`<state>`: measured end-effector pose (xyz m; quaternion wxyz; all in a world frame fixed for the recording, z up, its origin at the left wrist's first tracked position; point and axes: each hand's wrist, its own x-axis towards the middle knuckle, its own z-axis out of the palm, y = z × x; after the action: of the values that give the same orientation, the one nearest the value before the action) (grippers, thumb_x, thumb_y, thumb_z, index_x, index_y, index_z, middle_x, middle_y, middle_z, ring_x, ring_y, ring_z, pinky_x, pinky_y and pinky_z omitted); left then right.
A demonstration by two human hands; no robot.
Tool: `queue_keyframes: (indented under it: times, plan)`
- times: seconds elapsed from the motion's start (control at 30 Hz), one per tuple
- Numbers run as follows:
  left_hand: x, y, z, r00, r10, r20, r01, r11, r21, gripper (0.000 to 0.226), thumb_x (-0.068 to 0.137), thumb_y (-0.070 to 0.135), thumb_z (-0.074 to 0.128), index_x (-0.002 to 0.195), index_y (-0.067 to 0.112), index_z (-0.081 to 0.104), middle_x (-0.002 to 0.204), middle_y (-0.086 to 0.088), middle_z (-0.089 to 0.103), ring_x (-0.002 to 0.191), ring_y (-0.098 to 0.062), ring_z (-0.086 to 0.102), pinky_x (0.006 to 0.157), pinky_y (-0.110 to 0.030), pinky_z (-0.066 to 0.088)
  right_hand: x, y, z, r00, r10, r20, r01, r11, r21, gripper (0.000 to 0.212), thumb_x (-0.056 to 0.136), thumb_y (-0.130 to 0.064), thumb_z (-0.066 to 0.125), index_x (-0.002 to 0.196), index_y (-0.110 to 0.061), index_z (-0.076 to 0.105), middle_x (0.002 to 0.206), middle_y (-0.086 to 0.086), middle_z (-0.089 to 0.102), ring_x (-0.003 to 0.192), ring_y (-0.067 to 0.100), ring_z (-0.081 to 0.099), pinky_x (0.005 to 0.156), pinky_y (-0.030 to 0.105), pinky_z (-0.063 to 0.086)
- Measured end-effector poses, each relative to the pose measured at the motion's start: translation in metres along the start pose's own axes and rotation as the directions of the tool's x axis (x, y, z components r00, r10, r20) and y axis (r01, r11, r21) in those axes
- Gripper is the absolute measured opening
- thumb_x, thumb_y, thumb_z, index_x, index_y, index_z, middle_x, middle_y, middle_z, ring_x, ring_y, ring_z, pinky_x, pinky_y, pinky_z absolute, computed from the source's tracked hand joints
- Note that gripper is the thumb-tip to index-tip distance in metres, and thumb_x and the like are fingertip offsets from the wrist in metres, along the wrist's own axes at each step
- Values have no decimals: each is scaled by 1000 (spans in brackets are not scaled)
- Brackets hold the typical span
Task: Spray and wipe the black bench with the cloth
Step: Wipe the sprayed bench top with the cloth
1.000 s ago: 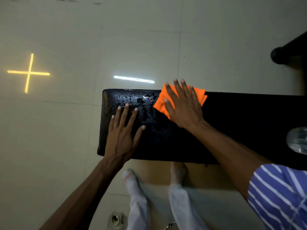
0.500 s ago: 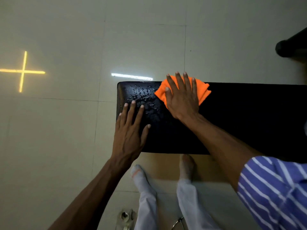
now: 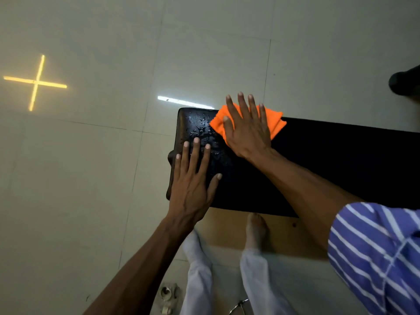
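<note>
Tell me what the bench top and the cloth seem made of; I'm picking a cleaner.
black bench: looks like glossy vinyl or leather-like upholstery; spray beads into droplets and the corner is rounded and padded. orange cloth: soft, matte folded fabric, possibly microfibre, pressed flat under the right hand.

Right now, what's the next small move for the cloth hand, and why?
Probably slide the right hand and cloth left, toward the bench end: droplets still bead there, just beside the cloth, while the left hand lies flat on the near corner.
</note>
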<state>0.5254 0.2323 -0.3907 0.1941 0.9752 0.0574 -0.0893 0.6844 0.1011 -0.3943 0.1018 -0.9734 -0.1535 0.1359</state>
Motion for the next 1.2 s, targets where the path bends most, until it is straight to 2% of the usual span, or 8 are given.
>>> queue_keyframes:
  times: [0.07,0.23,0.4,0.6,0.77,0.87,0.97,1.2]
  plan:
    - [-1,1,2,1000,-11,-15,11,1000,-6,71,106,49,40,165,17,17,174,-9,3,162,-30,-3,131,-50,8,0,-17,3,999,-32,-1,32,999,1,60,113,-43,28,170,-27,17,179,8,12,166,30,6,135,50,2]
    - [-17,3,1,999,-32,-41,30,999,-45,69,106,45,46,163,15,24,173,-10,11,162,-29,5,130,-51,16,-18,11,-2,929,-358,90,366,926,-90,61,113,-46,26,170,-27,13,180,6,5,167,27,2,135,51,5]
    - [-31,-6,1,997,-39,-62,33,995,-96,65,105,42,49,160,10,33,171,-10,21,161,-27,13,127,-51,25,1,-17,2,994,-103,46,103,995,11,61,114,-43,28,170,-27,12,180,7,4,167,28,0,135,50,-1]
    - [-14,-4,-20,980,-103,-171,68,978,-199,57,105,30,53,155,5,41,166,-14,33,157,-31,25,124,-50,31,-39,-1,-14,940,-312,137,293,946,138,68,114,-46,31,170,-19,4,179,6,-6,166,25,-9,135,46,-4]
    - [45,34,-31,967,115,-226,-142,984,-108,53,105,25,54,151,0,46,161,-23,40,153,-40,33,125,-51,29,-44,41,-41,986,-154,59,137,963,230,56,113,-20,43,165,-5,28,177,15,16,166,30,7,136,46,4]
    - [87,65,-16,968,235,-85,-235,972,14,58,107,35,42,158,9,36,167,-18,31,157,-37,22,129,-50,17,-43,68,-47,998,-48,47,34,964,264,50,112,-13,41,161,-2,36,175,17,22,166,32,9,136,47,6]
    - [102,69,9,980,193,48,-198,967,163,64,109,47,24,165,17,14,174,-11,8,161,-31,1,130,-51,5,-46,82,-41,999,-25,34,14,958,286,49,113,-13,40,161,-2,37,174,17,24,166,31,9,136,48,8]
    - [46,30,24,988,41,-148,-10,978,208,63,109,47,28,165,21,15,174,-6,10,162,-26,7,128,-52,18,-49,72,-28,988,-150,29,139,961,238,53,111,-15,45,162,-6,37,174,14,28,165,31,16,135,54,10]
